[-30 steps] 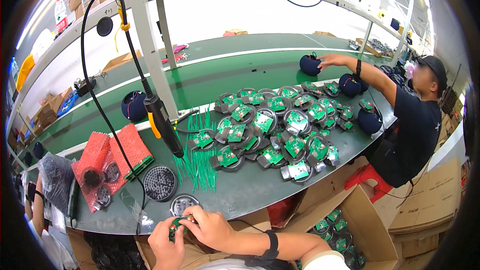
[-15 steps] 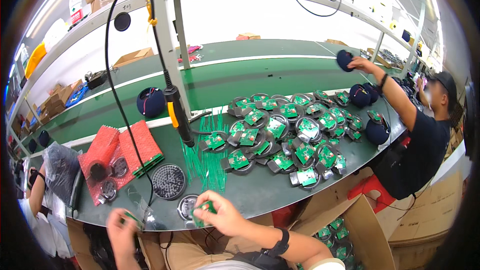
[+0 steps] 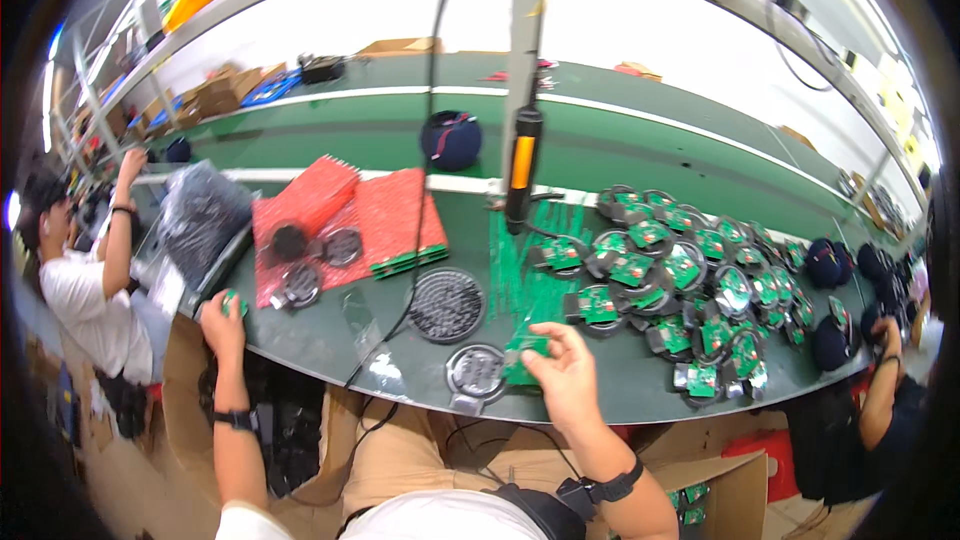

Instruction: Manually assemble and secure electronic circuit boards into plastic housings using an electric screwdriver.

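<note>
My right hand [image 3: 566, 372] pinches a green circuit board [image 3: 524, 360] between thumb and fingers, just above the table's front edge. Beside that board, to its left, a round black housing [image 3: 476, 372] lies on the table. My left hand [image 3: 223, 328] is out at the table's left front corner, its fingers closed round a small green piece [image 3: 234, 304] that looks like board material; most of it is hidden. Behind the housing stands a round dish [image 3: 414, 312] of small black parts. Thin green strips [image 3: 508, 265] lie to the right of the dish.
A black-and-orange electric screwdriver [image 3: 522, 165] hangs over the table. Housings with green boards [image 3: 683, 272] are heaped at right. Red bubble wrap [image 3: 392, 217] lies at left, near a plastic-wrapped bundle [image 3: 203, 215]. Cardboard boxes [image 3: 742, 485] stand below. People work at both sides.
The view has swung left. My hands have moved apart: the left one reached out to the table's left corner, while the right one, still gripping its board, is now right of the housing.
</note>
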Motion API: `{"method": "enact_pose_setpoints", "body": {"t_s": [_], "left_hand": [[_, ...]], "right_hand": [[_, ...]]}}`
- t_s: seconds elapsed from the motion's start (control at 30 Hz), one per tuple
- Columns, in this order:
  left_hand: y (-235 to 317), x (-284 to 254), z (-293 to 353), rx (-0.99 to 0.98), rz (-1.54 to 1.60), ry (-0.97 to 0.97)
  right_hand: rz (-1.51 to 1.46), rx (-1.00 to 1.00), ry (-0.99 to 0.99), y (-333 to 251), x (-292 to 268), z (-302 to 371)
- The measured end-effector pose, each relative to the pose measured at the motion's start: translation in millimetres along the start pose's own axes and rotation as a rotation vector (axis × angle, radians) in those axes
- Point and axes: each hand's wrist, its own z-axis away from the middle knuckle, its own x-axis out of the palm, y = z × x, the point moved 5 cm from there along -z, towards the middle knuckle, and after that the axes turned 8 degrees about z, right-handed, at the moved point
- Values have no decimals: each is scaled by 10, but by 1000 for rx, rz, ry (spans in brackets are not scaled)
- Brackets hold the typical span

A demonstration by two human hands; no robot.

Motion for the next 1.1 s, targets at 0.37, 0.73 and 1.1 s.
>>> {"method": "enact_pose_setpoints", "body": {"t_s": [0.37,0.73,1.1], "left_hand": [[1478,-503,311,-89,486,-31],[3589,-352,1670,373,920,-917],[3674,-477,1720,376,916,-704]], "right_hand": [[116,107,15,66,5,-24],[91,26,-74,-50,146,86],[169,-46,-56,44,162,150]]}}
